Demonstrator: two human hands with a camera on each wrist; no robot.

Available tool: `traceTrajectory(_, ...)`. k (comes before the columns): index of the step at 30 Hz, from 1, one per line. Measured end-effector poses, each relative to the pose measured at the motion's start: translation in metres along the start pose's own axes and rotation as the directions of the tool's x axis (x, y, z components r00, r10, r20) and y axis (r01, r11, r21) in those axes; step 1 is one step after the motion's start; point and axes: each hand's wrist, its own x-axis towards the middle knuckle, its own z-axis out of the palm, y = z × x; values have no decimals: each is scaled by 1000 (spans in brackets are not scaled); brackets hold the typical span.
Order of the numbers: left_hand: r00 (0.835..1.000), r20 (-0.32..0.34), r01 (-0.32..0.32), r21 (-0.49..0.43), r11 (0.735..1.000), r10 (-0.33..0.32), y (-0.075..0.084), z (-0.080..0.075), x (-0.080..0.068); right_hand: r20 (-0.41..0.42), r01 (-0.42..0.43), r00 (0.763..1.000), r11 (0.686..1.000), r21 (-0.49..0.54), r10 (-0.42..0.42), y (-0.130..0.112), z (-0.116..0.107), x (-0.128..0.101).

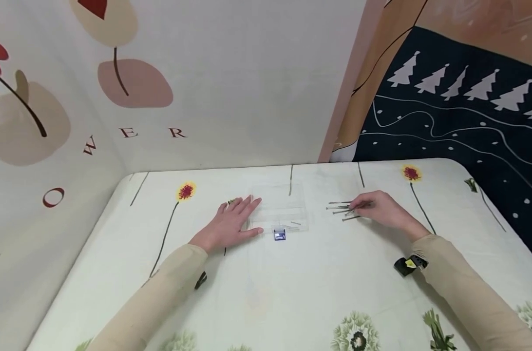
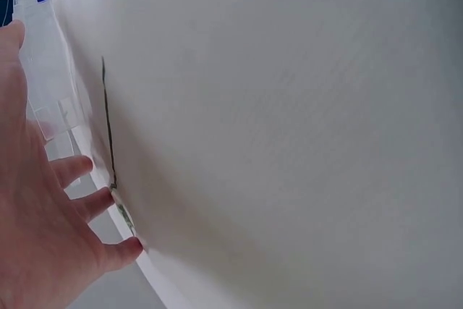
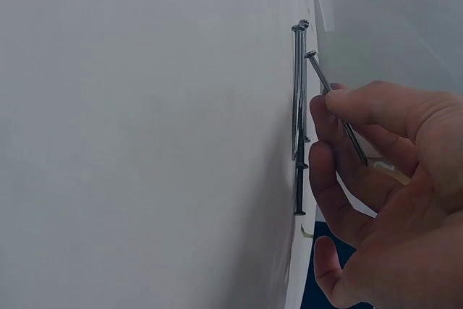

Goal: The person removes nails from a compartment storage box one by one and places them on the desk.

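I am facing a white tabletop, which is showing yellow-and-red blooms printed toward its far edge and green-and-white blossoms nearer me. A clear plastic box is lying flat toward the far edge, its blue latch facing me. Right of it, apart, several metal nails are lying close together.

The right hand is hiding part of the nails; bits in the box look too tiny to name; left wrist view crops the left hand.
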Motion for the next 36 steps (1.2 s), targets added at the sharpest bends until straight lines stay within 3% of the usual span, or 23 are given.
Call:
traceTrajectory(30,1000,-22,-21,-9,1000,20,-2,1,1,-64,-40,997,999,-25,38,-6,5,1)
traceTrajectory(36,1000,-2,-17,-10,1000,17,-2,0,2,-48,-45,998,999,-28,44,-6,5,0)
